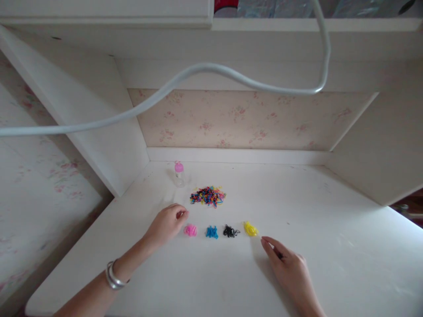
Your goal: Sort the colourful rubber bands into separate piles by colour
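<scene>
A mixed heap of small coloured rubber bands lies toward the back of the white desk. In front of it runs a row of sorted piles: pink bands, blue bands, black bands and yellow bands. My left hand hovers between the heap and the pink pile, thumb and fingertips pinched together. Just right of the yellow pile, my right hand has its thumb and forefinger closed. Whatever either pinch holds, if anything, is too small to make out.
A small clear bottle with a pink cap stands behind the heap on the desk. A white cable crosses the upper view. Shelf side panels flank the desk, with a cabinet overhead.
</scene>
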A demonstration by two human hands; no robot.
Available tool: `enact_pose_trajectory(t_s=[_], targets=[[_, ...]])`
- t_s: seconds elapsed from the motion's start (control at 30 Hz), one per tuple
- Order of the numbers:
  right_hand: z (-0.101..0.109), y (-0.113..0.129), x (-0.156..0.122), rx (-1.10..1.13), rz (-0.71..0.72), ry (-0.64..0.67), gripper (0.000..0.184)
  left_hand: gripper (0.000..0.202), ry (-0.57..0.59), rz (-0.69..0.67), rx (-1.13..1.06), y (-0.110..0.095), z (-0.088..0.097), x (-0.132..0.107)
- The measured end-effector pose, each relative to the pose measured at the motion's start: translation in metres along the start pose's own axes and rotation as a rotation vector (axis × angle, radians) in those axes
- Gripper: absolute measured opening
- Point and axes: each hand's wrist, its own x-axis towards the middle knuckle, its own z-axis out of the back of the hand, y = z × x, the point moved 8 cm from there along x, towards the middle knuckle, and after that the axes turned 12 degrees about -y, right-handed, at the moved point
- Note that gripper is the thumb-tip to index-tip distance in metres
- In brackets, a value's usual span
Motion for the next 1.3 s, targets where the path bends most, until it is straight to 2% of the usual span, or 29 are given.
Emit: enact_pose_trajectory(t_s=[0.17, 0.4, 0.53, 0.63, 0.9, 1.0, 1.1, 1.2, 1.3], targets=[[-0.005, -0.004, -0.001, 0.04, 0.005, 0.034, 0.046, 0.022, -0.021, 0.017, 0.106, 0.016, -0.028, 0.052], [-0.008, -0.002, -0.002, 0.07, 0.027, 0.053, 0.045, 0.019, 0.051, 0.001, 0.214, 0.036, -0.058, 0.091], [-0.008, -0.003, -0.002, 0.071, 0.024, 0.05, 0.045, 0.03, 0.122, -0.039, 0.249, 0.042, -0.074, 0.101], [-0.008, -0.003, -0.003, 0.062, 0.032, 0.055, 0.044, 0.03, 0.15, -0.064, 0.266, 0.044, -0.082, 0.104], [-0.005, 0.003, -0.002, 0.057, 0.064, 0.041, 0.044, 0.031, 0.157, -0.118, 0.275, 0.038, -0.085, 0.103], [-0.005, 0.005, -0.002, 0.051, 0.078, 0.039, 0.045, 0.026, 0.112, -0.135, 0.27, 0.03, -0.076, 0.104], [-0.005, 0.006, -0.003, 0.036, 0.101, 0.035, 0.046, 0.021, 0.039, -0.172, 0.24, 0.012, -0.058, 0.102], [-0.005, 0.007, -0.002, 0.017, 0.111, 0.034, 0.045, 0.029, -0.001, -0.255, 0.181, -0.022, -0.042, 0.094], [-0.004, 0.007, -0.002, 0.013, 0.113, 0.03, 0.046, 0.031, 0.046, -0.399, 0.097, -0.068, -0.041, 0.075]])
